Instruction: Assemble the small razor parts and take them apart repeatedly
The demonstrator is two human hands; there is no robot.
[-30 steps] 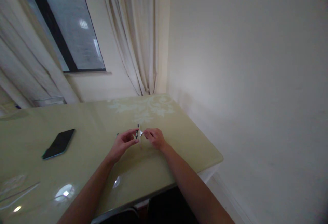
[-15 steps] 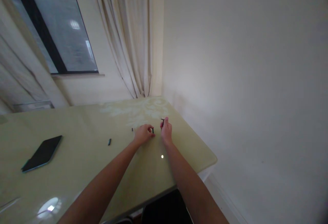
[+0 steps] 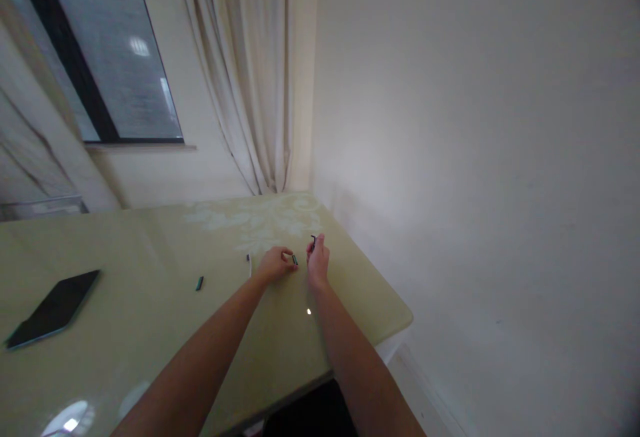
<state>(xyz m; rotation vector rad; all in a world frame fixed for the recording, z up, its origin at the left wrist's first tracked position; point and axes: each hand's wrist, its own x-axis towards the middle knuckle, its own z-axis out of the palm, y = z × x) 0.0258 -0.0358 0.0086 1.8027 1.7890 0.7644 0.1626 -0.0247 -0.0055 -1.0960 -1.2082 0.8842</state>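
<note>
My left hand [image 3: 277, 265] reaches over the table, thumb and fingers closed around a small dark stick-like piece [image 3: 295, 259]. Just to its right, my right hand [image 3: 318, 262] is closed on a small dark, thin piece with a bent end [image 3: 313, 240]; its exact kind is too small to make out. Left of my left hand lies a thin white stick with a dark tip [image 3: 249, 263], partly hidden by that hand. Further left, a short dark bar [image 3: 199, 283] rests on the table.
The glossy pale-green table [image 3: 250, 357] meets the wall on the right. A flat black tablet-like object [image 3: 55, 307] lies at the left. Behind are a curtain [image 3: 240, 77] and a window [image 3: 115, 57]. A dark seat [image 3: 313, 410] is below the front edge.
The view has shifted a little, so the table things sit further left. The piece in my left hand now leans more. Both hands keep hold of their pieces.
</note>
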